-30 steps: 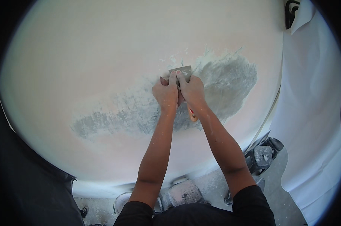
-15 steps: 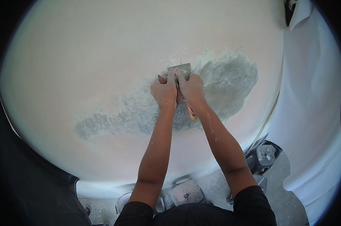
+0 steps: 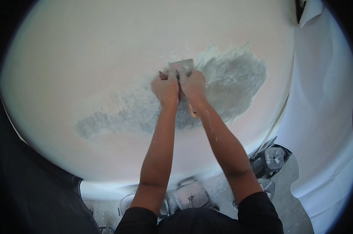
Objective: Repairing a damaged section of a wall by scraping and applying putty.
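Both my hands are together over a grey patch [image 3: 235,82] spread across a large, pale, curved surface [image 3: 90,58]. A putty knife [image 3: 187,63] has its flat metal blade at the patch's upper edge, and its orange-brown handle shows below my right wrist. My right hand [image 3: 194,84] is closed round the knife, thumb stretched along the blade. Beside it, my left hand [image 3: 165,89] is closed too, its thumb also on the blade. A reddish-brown piece [image 3: 163,75] sticks out by the left fingers; its kind is unclear. Most fingers are hidden beneath the hands.
Several dusty stools stand on the floor, among them a pinkish one [image 3: 192,195] below the surface's near edge and a dark one [image 3: 273,159] at right. White sheeting [image 3: 324,105] hangs along the right, with dark sheeting [image 3: 32,187] at lower left.
Both hands and the putty knife have moved a little up and to the left across the surface. Their hold looks the same.
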